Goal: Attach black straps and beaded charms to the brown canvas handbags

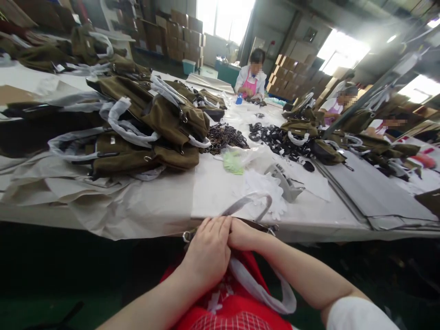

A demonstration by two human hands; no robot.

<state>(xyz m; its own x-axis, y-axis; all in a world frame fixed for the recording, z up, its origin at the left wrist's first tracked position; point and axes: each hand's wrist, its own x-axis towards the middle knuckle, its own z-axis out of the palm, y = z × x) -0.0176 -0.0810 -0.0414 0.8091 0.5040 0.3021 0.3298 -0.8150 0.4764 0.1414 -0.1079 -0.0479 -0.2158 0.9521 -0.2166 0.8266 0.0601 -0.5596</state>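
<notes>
A handbag (257, 224) is at the table's front edge, close against my body and mostly hidden by my hands. One pale-wrapped handle (267, 204) rises over the tabletop; another wrapped handle (264, 293) hangs down over my red apron (237, 316). My left hand (211, 245) is closed over the bag's upper edge, its fingers together and pointing forward. Beside it, touching it, my right hand (242, 234) is curled on the same edge, with its fingertips hidden. Metal ring hardware (186, 236) shows at the bag's left end.
Olive handbags (147, 156) are heaped on the left; more (300, 130) lie right. Chains (227, 137), black straps (275, 142), white gloves (264, 190), a green glove (233, 162) and a tape dispenser (285, 183) lie ahead. Co-workers (252, 78) stand beyond.
</notes>
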